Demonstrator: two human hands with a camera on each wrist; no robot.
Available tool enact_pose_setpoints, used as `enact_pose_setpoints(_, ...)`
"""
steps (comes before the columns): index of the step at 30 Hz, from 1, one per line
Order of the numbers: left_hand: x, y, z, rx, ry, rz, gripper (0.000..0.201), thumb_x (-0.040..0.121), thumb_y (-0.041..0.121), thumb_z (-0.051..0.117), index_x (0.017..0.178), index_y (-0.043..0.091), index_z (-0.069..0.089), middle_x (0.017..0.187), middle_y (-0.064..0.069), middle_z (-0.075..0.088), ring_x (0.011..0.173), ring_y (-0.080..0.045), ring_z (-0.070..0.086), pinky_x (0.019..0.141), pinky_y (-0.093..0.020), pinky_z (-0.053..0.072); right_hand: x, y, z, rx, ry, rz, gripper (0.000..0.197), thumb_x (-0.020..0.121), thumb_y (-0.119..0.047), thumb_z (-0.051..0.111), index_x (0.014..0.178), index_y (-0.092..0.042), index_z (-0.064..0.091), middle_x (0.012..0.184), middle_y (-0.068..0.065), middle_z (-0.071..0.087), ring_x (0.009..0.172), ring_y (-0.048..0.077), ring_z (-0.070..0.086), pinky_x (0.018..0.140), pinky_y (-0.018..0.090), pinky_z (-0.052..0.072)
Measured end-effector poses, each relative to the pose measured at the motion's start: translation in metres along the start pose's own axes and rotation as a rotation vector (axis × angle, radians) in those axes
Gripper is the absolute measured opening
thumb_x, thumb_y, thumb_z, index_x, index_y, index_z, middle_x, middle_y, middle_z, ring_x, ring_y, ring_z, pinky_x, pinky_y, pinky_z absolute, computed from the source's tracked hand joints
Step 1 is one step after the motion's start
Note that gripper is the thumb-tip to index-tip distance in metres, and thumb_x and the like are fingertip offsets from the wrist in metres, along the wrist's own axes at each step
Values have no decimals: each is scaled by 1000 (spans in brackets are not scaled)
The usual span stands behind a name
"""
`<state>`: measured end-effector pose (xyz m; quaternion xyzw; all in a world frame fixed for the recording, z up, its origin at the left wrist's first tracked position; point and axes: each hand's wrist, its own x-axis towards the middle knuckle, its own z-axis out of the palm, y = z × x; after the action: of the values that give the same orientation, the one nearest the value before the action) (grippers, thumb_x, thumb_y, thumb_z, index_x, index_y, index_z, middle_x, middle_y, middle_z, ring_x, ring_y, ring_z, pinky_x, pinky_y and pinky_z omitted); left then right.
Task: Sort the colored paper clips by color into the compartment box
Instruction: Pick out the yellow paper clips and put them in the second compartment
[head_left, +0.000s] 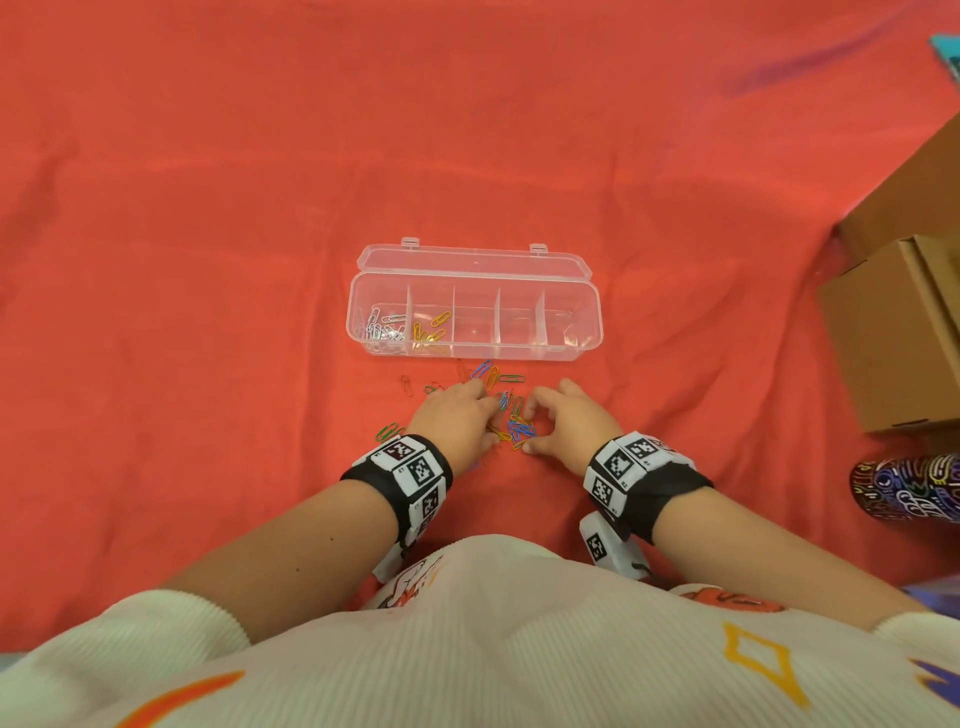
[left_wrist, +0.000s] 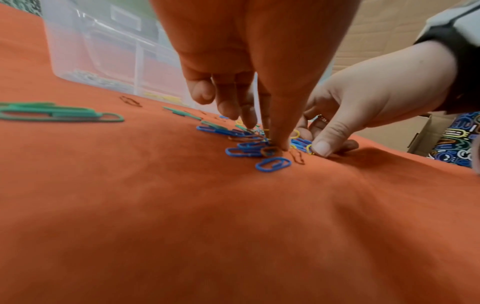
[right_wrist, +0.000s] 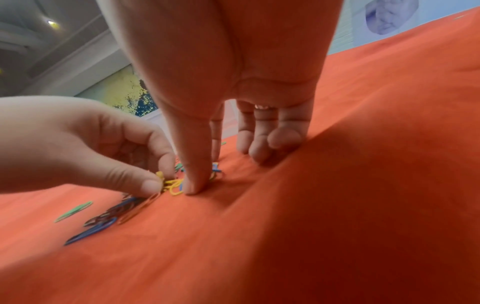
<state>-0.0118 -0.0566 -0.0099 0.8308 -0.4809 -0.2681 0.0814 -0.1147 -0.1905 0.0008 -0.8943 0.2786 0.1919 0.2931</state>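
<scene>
A clear compartment box (head_left: 598, 317) lies open on the red cloth. Its leftmost compartment holds white paper clips (head_left: 382, 330), the one beside it yellow clips (head_left: 431, 332). A mixed pile of blue, yellow, green and red clips (head_left: 514, 428) lies in front of the box. My left hand (head_left: 492, 427) is down in the pile; its thumb and forefinger pinch a yellow clip (right_wrist: 160, 176). My right hand (head_left: 529, 430) stands on its fingertips at the pile's right side, its thumb (right_wrist: 192, 188) pressing the cloth, with blue clips (left_wrist: 298, 143) between thumb and fingers.
Green clips (head_left: 389, 431) lie apart to the left of my left wrist, and a few more are scattered near the box front. Cardboard boxes (head_left: 904, 322) stand at the right, with a dark patterned bottle (head_left: 909, 486) below them. The cloth (head_left: 208, 260) is wrinkled.
</scene>
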Motion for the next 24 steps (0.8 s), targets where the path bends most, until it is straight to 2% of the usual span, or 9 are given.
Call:
enact_pose_setpoints(5,-5,1,1,1,3,-14,18,80,28,59,94,16,62,106,-6,55,103,-27,54,88,-40,44,-2,4,6,-34,2,-48,19,77,-25,70,92,-16,62,90,-2,38,78,14,44,69,24,30)
enact_pose_setpoints(8,-10,3,2,-15,30,-15,16,79,26,58,89,15,62,102,-6,57,98,-27,56,84,-38,43,-2,5,5,-35,-1,-57,15,79,-24,68,91,-16,64,88,-1,40,78,15,45,72,27,37)
enact_pose_setpoints(10,-13,3,1,-43,51,-23,15,78,25,58,87,15,62,100,-7,59,95,-27,58,83,-37,43,-1,5,3,-34,-19,-49,12,79,-20,67,90,-17,64,88,0,42,80,16,46,83,32,44)
enact_pose_setpoints(11,-14,3,1,-61,57,-28,14,77,24,58,87,15,62,99,-7,60,94,-28,58,83,-37,43,-1,5,1,-31,-35,-36,10,79,-17,66,89,-17,64,88,0,44,86,18,49,89,34,45)
enact_pose_setpoints(13,-16,2,0,-106,60,-35,12,76,21,58,85,14,61,94,-7,63,91,-28,60,82,-37,44,-1,6,-2,-17,-65,3,9,78,-16,65,83,-22,61,89,3,50,111,22,52,99,33,41)
enact_pose_setpoints(15,-19,0,-1,-171,60,-66,11,75,17,58,84,13,60,90,-6,67,88,-29,61,81,-36,45,0,7,-3,-13,-58,30,16,77,-18,66,74,-28,55,86,4,56,126,23,47,102,32,39)
enact_pose_setpoints(18,-22,-3,-4,-238,67,-123,14,75,14,59,88,13,61,89,-6,69,87,-28,62,82,-32,46,-2,4,-5,5,-15,20,12,79,-13,61,76,-25,60,66,-12,44,112,24,55,92,30,42)
enact_pose_setpoints(21,-24,-8,-8,-272,83,-136,18,78,13,59,96,14,64,93,-7,69,89,-27,62,85,-33,47,-1,0,-5,55,32,40,14,80,-10,55,78,-22,62,78,-3,53,87,24,57,79,29,44)
enact_pose_setpoints(24,-24,-13,-8,-268,117,-142,22,83,17,59,103,17,66,96,-6,67,93,-26,61,85,-32,44,1,2,-5,137,108,76,24,80,-3,49,89,-16,67,85,-1,54,77,19,51,71,23,36)
